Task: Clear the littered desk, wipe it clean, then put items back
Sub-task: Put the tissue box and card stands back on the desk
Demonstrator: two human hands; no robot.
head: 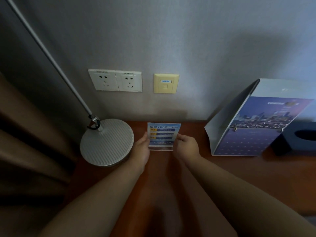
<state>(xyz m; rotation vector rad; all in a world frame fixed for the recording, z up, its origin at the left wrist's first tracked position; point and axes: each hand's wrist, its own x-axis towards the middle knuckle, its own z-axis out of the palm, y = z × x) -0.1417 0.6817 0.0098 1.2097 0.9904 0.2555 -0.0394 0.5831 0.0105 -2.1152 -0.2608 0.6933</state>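
While the acrylic sign point(163, 134) stands upright at the back of the desk point(222, 177), between lamp base point(106, 142) and calendar point(248, 130), our left hand point(142, 148) and right hand point(187, 144) pinch its side edges, equally near; its broad face looks toward us.

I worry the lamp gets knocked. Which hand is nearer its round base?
Left. The left hand grips the left edge of the sign stand, right beside the lamp base; the right hand grips the right edge, across the stand from the base.

"BELDEN" on yellow wall jack point(166, 83); "01" on acrylic sign point(163, 134).
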